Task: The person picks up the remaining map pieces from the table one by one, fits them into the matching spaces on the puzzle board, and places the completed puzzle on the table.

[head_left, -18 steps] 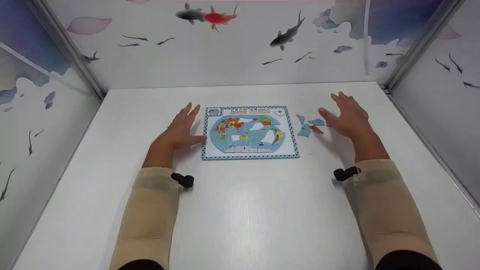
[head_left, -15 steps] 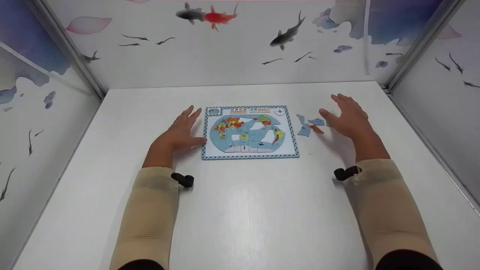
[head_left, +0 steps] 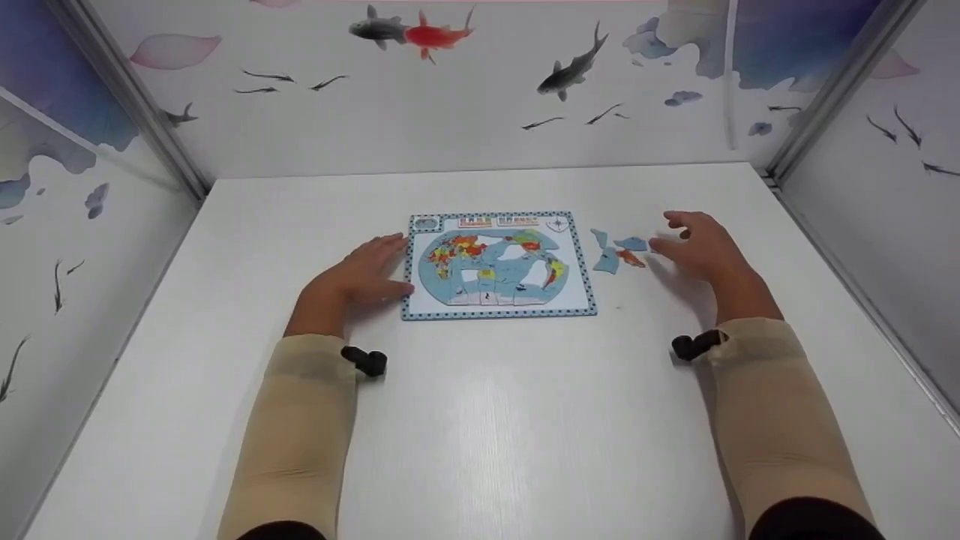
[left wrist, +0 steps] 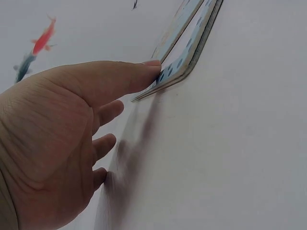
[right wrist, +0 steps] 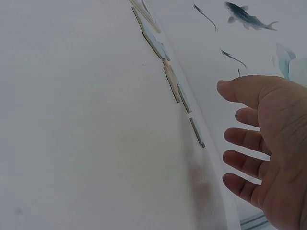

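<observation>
A world map jigsaw puzzle board [head_left: 577, 289] with a dotted blue border lies mid-table; white gaps show in its map. My left hand [head_left: 351, 274] is at the board's left edge, its thumb [left wrist: 129, 76] appearing to touch the border in the left wrist view. Several loose puzzle pieces lie right of the board, among them a blue piece [head_left: 607, 261] and an orange-red piece [head_left: 631, 259]. Beside them my right hand [head_left: 709, 247] hovers with bent, relaxed fingers [right wrist: 244, 139] and nothing held. Its thumb tip partly covers one small piece in the head view.
The white table [head_left: 480, 420] meets a back wall [head_left: 465, 112] printed with fish, and similar panels stand on both sides. A black wrist camera [head_left: 366, 361] sits on the left sleeve, another black camera [head_left: 696, 345] on the right sleeve.
Both hands have lowered. The left fingers have drawn closer to the board's left edge, and the right fingers have bent nearer the loose pieces. The board and pieces stay put.
</observation>
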`<state>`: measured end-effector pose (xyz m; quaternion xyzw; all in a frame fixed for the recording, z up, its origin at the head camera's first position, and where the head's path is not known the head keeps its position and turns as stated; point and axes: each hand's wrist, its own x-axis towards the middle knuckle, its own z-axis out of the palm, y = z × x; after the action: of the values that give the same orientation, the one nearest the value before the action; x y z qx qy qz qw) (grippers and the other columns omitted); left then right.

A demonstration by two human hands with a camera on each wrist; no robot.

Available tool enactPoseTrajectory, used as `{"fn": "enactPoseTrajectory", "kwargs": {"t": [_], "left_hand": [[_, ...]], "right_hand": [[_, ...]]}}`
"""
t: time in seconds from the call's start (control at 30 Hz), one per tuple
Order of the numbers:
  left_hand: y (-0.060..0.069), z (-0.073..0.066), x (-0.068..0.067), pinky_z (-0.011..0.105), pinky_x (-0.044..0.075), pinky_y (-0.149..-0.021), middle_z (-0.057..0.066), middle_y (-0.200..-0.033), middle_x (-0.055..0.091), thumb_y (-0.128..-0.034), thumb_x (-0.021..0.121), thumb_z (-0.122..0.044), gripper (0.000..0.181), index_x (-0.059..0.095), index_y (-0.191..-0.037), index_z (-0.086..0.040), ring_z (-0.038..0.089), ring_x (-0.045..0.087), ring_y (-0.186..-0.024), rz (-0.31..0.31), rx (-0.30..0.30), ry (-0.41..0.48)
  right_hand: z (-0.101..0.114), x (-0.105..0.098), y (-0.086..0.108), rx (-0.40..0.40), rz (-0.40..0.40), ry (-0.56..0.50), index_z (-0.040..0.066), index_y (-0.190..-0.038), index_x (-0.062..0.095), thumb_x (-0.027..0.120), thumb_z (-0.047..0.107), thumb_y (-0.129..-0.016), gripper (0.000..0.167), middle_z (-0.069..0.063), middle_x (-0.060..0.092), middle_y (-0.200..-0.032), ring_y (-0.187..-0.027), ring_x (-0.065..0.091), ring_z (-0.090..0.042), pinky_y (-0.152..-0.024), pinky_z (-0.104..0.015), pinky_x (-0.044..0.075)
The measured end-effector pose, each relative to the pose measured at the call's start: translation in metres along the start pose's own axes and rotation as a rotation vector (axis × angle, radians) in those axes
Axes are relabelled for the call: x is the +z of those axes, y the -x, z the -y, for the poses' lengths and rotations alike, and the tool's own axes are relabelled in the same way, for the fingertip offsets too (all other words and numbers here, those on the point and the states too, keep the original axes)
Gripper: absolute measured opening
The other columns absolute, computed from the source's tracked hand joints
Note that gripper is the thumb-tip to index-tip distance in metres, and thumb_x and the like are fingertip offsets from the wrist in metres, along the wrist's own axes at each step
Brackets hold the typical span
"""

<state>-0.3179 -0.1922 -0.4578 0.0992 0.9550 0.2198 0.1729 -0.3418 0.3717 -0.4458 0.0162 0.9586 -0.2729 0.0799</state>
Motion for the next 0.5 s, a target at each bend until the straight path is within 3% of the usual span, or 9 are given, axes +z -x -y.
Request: {"fn": "enactPoseTrajectory", "kwargs": {"t": [0.23, 0.5], "left_hand": [[0.001, 0.0, 0.002, 0.065, 0.009, -0.136, -0.013, -0.182, 0.014, -0.0951, 0.072, -0.051, 0.089, 0.024, -0.17, -0.043, 0.026, 0.0, -0.172, 0.005, -0.009, 0.001], [-0.001, -0.001, 0.003, 0.069, 0.009, -0.134, -0.014, -0.182, 0.015, -0.0949, 0.071, -0.054, 0.086, 0.027, -0.168, -0.046, 0.028, -0.002, -0.172, 0.022, -0.03, -0.018]], "right_hand": [[-0.01, 0.003, -0.002, -0.007, 0.027, -0.035, 0.014, -0.165, 0.041, 0.065, 0.047, -0.104, 0.073, -0.019, 0.046, -0.164, -0.146, 0.046, -0.044, -0.12, -0.066, 0.043], [-0.011, 0.007, -0.001, 0.037, 0.049, -0.025, 0.012, -0.161, 0.048, 0.062, 0.037, -0.106, 0.061, -0.022, 0.047, -0.16, -0.143, 0.046, -0.044, -0.122, -0.068, 0.038]]}}
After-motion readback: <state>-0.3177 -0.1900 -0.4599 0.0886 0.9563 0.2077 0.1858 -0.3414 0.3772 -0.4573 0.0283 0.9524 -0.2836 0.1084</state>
